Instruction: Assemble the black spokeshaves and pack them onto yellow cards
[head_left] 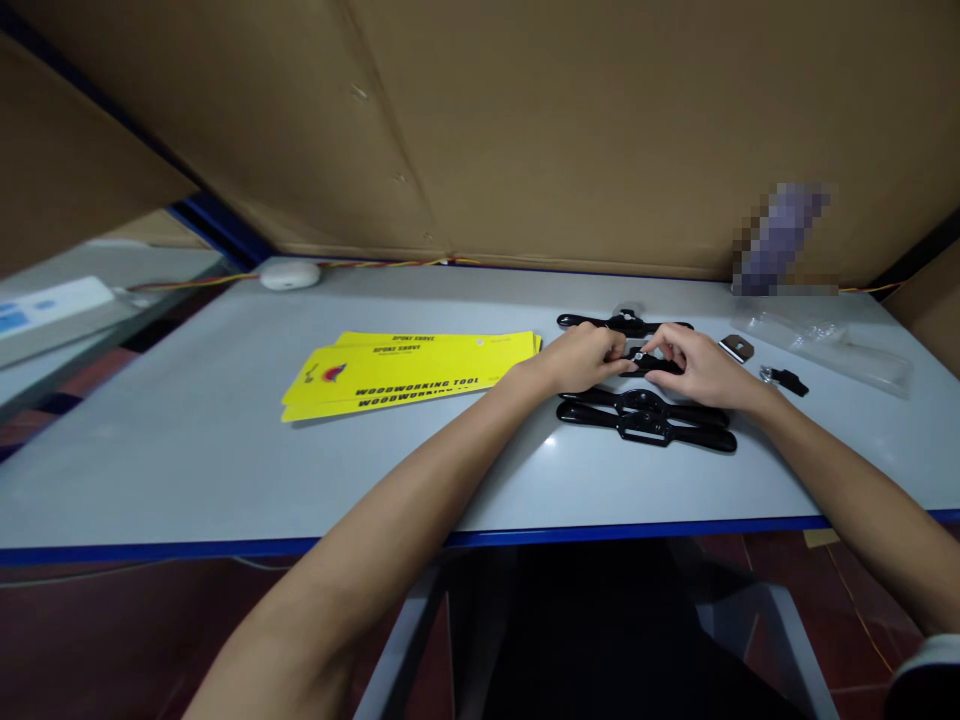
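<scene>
Both hands are on a black spokeshave [651,361] in the right half of the table. My left hand [583,358] is closed around its left end, which the fingers mostly hide. On the other end, my right hand [703,366] is closed, with thumb and fingertips at the middle part. Two more black spokeshave bodies [646,430] lie side by side just in front of the hands. Behind them rests another spokeshave [628,324] with a metal blade on it. Right of my right hand lie a metal blade [737,347] and a small black cap piece [789,381] with screws beside it.
Yellow printed cards [412,370] lie overlapped left of my left hand. Clear plastic bags [832,350] lie at the right. At the back left sits a white rounded device [289,275] with a cable. Cardboard walls [525,130] enclose the table's back.
</scene>
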